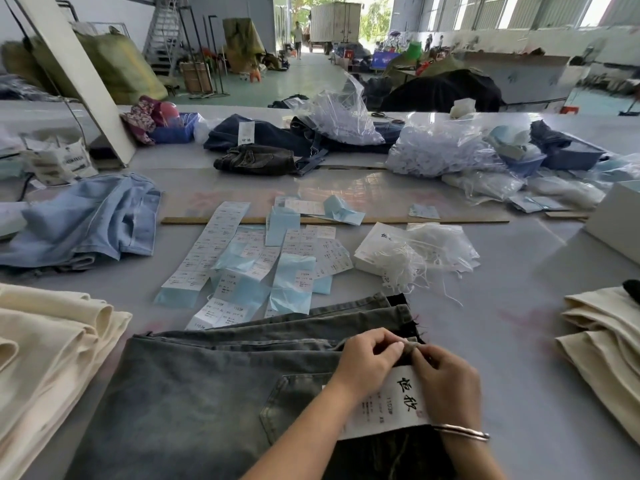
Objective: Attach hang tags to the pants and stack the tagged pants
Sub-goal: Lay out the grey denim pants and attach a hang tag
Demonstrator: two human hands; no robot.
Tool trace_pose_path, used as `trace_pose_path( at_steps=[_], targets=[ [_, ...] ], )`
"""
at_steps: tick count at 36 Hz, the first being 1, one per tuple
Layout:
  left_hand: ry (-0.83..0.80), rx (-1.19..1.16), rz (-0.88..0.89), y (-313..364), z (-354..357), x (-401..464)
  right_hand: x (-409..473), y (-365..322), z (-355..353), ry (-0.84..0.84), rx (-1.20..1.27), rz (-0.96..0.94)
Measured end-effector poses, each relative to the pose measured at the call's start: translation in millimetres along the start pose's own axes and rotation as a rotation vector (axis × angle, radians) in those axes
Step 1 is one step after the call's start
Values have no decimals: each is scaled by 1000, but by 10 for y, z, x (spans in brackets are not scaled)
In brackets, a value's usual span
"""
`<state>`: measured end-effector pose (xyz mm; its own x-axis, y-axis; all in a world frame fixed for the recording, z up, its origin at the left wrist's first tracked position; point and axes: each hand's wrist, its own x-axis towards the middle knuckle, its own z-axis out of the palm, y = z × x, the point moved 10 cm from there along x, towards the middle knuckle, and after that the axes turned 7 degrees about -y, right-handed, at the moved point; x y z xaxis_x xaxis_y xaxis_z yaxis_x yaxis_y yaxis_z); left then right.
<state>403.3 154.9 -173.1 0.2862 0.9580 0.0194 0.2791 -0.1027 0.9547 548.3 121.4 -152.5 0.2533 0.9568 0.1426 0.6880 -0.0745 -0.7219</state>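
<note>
Grey washed denim pants (194,386) lie folded in a stack at the near edge of the table. At their right side both hands meet on a belt loop (410,348). My left hand (367,362) pinches the loop from the left, and my right hand (446,382) pinches it from the right. A white hang tag (391,407) with black characters lies under my right hand on the pants. The string joining tag and loop is hidden by my fingers.
Loose tag strips and blue sleeves (256,258) cover the table's middle, beside a bag of white strings (415,251). Cream pants are piled at the left (48,344) and right (602,341). Light blue jeans (86,220) lie far left; dark jeans (263,157) and plastic bags (443,150) behind.
</note>
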Motion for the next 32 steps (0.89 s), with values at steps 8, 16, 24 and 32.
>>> trace_pose_path(
  at_steps=[8, 16, 24, 32],
  targets=[
    [-86, -130, -120, -57, -13, -3, -93, -54, 15, 129, 94, -106],
    [1, -215, -92, -81, -40, -6, -83, -146, -6, 128, 34, -196],
    [-50, -260, -81, -76, -48, -7, -60, -266, 16, 26, -30, -222],
    [-57, -263, -75, -62, -86, -11, -27, -445, 74, -210, -80, -327]
  ],
)
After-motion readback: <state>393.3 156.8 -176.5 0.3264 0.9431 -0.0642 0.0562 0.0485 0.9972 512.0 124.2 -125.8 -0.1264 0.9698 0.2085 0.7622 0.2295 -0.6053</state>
